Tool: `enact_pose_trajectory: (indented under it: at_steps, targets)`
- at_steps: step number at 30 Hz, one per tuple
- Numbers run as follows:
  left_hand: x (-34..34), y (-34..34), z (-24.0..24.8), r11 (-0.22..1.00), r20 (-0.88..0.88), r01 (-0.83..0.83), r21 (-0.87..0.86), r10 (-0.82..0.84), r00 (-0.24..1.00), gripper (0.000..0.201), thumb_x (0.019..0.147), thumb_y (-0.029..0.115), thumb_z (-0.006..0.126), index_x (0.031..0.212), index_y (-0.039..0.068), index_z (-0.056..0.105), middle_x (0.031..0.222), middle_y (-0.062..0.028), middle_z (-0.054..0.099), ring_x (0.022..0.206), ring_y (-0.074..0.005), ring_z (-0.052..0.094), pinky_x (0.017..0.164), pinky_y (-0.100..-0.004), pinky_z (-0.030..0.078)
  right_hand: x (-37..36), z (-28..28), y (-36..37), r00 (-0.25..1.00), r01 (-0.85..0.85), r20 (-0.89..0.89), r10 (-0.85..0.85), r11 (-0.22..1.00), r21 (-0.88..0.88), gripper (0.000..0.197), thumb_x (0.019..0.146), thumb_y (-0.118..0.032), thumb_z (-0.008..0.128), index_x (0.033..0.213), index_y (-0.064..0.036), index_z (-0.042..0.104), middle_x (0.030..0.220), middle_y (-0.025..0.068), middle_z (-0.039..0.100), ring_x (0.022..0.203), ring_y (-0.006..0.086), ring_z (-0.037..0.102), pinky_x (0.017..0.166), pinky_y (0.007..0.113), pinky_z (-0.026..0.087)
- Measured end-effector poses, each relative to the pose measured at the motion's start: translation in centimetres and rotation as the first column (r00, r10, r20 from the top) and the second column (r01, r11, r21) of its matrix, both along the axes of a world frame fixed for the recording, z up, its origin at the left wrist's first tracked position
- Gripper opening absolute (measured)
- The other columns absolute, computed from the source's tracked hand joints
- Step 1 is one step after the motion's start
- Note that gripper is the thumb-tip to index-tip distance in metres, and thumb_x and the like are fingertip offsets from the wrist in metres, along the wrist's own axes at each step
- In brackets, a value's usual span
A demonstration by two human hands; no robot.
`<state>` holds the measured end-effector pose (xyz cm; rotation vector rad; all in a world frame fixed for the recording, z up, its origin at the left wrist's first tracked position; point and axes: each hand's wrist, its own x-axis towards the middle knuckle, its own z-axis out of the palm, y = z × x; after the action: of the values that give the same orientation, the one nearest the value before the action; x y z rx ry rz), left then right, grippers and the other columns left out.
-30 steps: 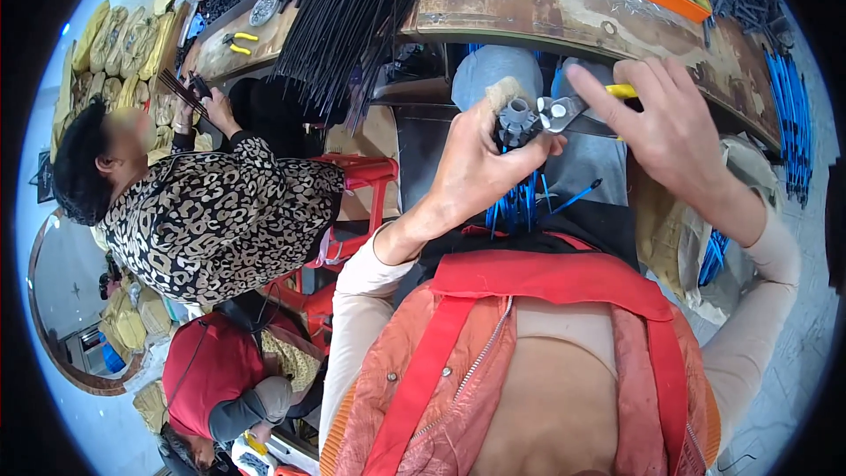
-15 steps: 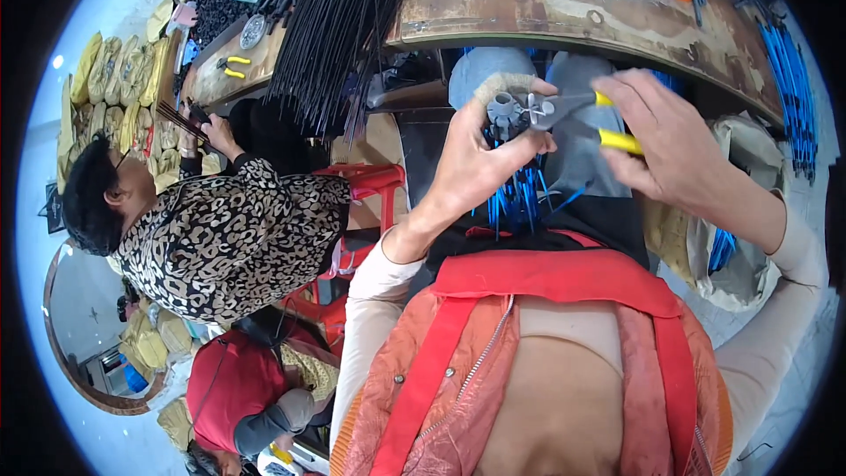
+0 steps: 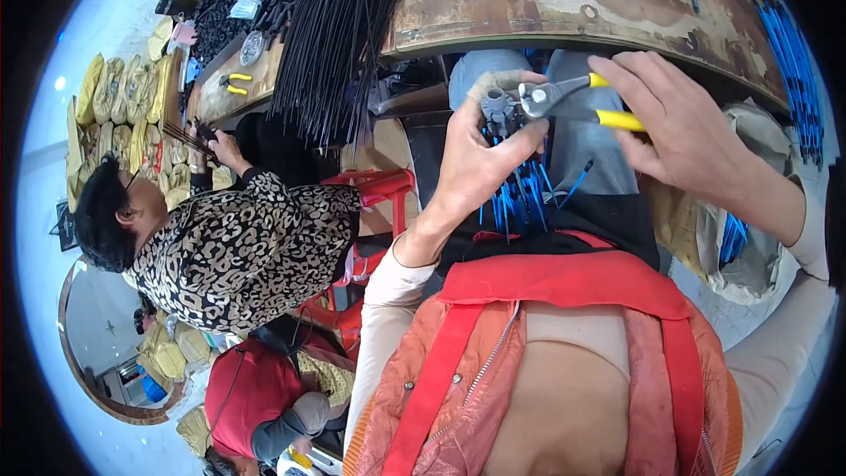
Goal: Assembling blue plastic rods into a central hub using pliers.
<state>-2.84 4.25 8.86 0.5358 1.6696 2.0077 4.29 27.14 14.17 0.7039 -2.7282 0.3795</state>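
The left hand [image 3: 476, 143] is wrapped around a grey toothed part [image 3: 498, 107], blue strips [image 3: 520, 197] below it. Beside it, the right hand [image 3: 683, 115] grips yellow-handled pliers [image 3: 539, 99]; their handles have spread, so the bite seems released.

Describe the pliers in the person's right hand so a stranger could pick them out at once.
Find the worn wooden table along the top. Just below its edge, the right hand holds yellow-handled pliers, their head beside the blue-and-black bundle in the left hand. Unlike the pair lying far left, these are held, handles spread.
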Motion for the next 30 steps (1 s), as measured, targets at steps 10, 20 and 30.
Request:
enact_pose_trajectory:
  at_steps: [10, 20, 30]
  targets:
    - [0.1, -1.8, -0.9, 0.979, -0.058, 0.175, -0.100, -0.182, 0.982, 0.040, 0.069, -0.002, 0.065, 0.108, 0.003, 0.065, 0.096, -0.0017, 0.067, 0.090, -0.0073, 0.059, 0.081, -0.0233, 0.047, 1.5, 0.3, -1.2, 0.288, 0.434, 0.935, 0.207, 0.842, -0.320, 0.051, 0.074, -0.018, 0.075, 0.115, -0.0020, 0.048, 0.075, 0.0086, 0.058, 0.063, 0.0171, 0.060, 0.055, 0.035, 0.046]
    - [-0.6, -1.0, -0.9, 0.977, -0.066, 0.207, -0.051, -0.210, 0.975, 0.022, 0.077, -0.001, 0.067, 0.098, 0.002, 0.060, 0.078, -0.0021, 0.064, 0.067, -0.0075, 0.060, 0.062, -0.0232, 0.048, -1.4, 3.6, 0.0, -0.019, 0.505, 0.951, 0.307, 0.824, -0.256, 0.069, 0.098, -0.059, 0.034, 0.084, 0.0031, 0.061, 0.054, 0.0115, 0.056, 0.037, 0.0137, 0.050, 0.038, 0.024, 0.041]
    - [-0.5, -1.5, -0.5, 0.972, -0.090, 0.226, -0.070, -0.232, 0.969, 0.016, 0.076, 0.001, 0.071, 0.085, 0.004, 0.059, 0.075, 0.0003, 0.063, 0.067, -0.0055, 0.057, 0.061, -0.0229, 0.046, 2.3, 0.8, -1.8, 0.413, 0.438, 0.873, 0.260, 0.783, -0.441, 0.036, 0.103, -0.037, 0.041, 0.100, -0.0030, 0.049, 0.061, 0.0025, 0.050, 0.046, 0.0101, 0.044, 0.045, 0.024, 0.035]
